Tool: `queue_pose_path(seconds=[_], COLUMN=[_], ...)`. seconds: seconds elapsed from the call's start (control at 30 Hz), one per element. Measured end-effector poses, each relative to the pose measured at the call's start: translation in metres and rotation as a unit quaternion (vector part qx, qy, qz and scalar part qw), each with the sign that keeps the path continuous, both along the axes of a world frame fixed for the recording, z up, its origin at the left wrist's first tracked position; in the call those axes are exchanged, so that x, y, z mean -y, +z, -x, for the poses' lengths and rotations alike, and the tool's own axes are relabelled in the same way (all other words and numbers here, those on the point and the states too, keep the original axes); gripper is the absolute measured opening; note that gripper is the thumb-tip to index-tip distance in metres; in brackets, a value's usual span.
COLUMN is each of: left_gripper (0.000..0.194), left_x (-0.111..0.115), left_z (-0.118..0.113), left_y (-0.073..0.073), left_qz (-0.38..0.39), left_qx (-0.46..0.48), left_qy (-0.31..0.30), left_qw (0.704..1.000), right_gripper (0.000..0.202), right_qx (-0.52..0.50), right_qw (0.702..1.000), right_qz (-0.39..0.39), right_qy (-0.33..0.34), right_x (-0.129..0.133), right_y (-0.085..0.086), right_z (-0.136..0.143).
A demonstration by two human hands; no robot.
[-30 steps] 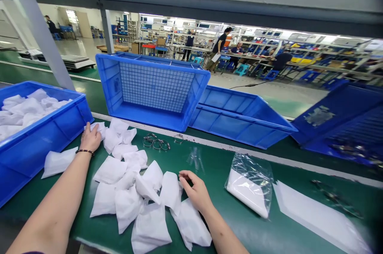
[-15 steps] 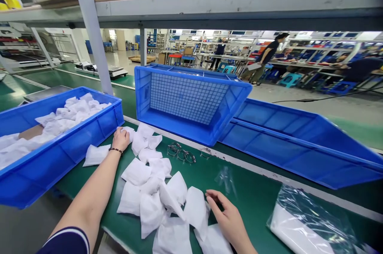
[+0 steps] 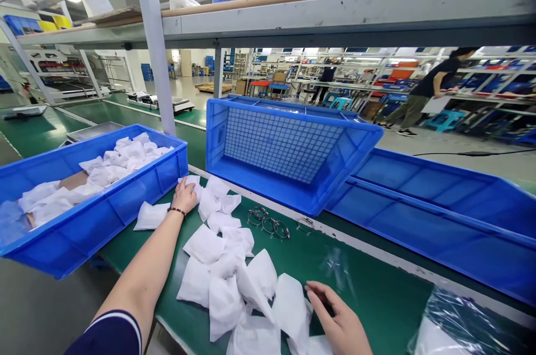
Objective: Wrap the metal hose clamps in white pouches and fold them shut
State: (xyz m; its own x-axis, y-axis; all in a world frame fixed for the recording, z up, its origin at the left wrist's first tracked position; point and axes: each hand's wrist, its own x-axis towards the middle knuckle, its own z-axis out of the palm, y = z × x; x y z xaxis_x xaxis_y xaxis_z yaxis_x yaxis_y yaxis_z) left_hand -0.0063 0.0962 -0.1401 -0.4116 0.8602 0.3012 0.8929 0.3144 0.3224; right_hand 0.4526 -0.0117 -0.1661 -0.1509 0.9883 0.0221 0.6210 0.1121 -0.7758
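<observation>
The left hand rests on a packet at the right end of the left bin — whether the fingers grip it, I cannot tell. The right hand is half curled, thumb and fingers apart with a gap between, just beside the right edge of the heap of white packets on the green table. More packets lie in the left bin. Beyond the heap are metal rings — and, farther, a tilted bin. A clear bag lies at the near right.
</observation>
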Motion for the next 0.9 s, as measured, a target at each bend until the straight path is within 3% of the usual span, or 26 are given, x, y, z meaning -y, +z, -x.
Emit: queue_pose_path(seconds=[0.33, 0.57, 0.8, 0.9], left_gripper=[0.045, 0.051, 0.056, 0.059], left_x=[-0.003, 0.000, 0.027, 0.049], left_z=[0.007, 0.004, -0.031, -0.032], left_y=[-0.002, 0.000, 0.011, 0.018], left_qz=[0.014, -0.019, -0.039, -0.014], left_qx=[0.002, -0.029, -0.112, -0.142], left_qy=[-0.016, -0.012, -0.031, -0.034], left_qw=[1.000, 0.999, 0.992, 0.989], right_gripper=[0.040, 0.040, 0.040, 0.040], right_qx=[-0.014, -0.011, -0.014, -0.024], right_qw=[1.000, 1.000, 1.000, 1.000], right_qz=[-0.007, 0.006, 0.010, 0.003], right_qy=[0.013, 0.009, 0.007, 0.006], right_x=[0.000, -0.001, 0.000, 0.001], right_y=[-0.001, -0.004, -0.005, -0.004], right_z=[0.001, -0.001, -0.002, -0.002])
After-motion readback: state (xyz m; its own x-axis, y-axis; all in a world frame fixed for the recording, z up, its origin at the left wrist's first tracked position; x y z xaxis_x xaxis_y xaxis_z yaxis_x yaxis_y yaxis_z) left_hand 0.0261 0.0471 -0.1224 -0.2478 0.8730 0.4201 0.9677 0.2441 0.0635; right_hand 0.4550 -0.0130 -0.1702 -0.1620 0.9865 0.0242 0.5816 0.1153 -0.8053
